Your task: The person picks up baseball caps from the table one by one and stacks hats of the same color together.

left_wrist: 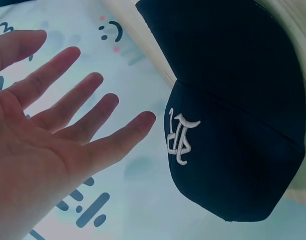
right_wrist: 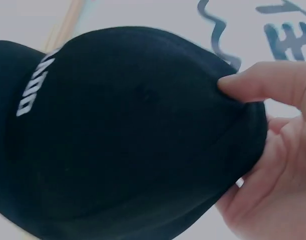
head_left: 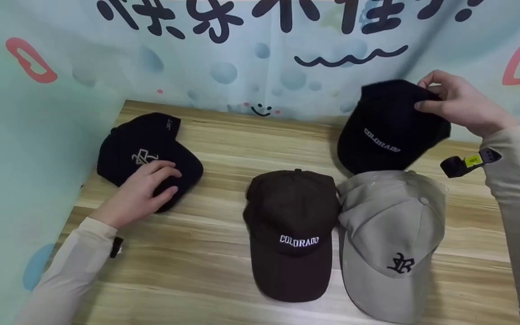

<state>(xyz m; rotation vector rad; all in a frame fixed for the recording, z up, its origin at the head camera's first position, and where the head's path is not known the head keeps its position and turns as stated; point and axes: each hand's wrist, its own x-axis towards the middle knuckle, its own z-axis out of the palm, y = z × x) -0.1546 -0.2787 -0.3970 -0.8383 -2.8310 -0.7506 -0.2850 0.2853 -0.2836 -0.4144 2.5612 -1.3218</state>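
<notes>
At the back right, my right hand (head_left: pixel 463 101) pinches the rear edge of a black cap (head_left: pixel 386 122) with white COLORADO lettering. In the right wrist view the thumb (right_wrist: pixel 263 85) lies on its outside and the fingers go behind the edge. My left hand (head_left: pixel 145 192) is over the brim of a black cap (head_left: pixel 127 140) with a light monogram, at the left. The left wrist view shows that hand (left_wrist: pixel 57 125) with fingers spread, apart from this cap (left_wrist: pixel 238 125) and holding nothing.
A dark brown COLORADO cap (head_left: pixel 294 207) lies mid-table, brim toward me. Beside it on the right is a grey-beige cap (head_left: pixel 391 225) with a black monogram. The wooden table (head_left: pixel 188 271) meets a printed cloth backdrop (head_left: pixel 264 81) behind and at the left.
</notes>
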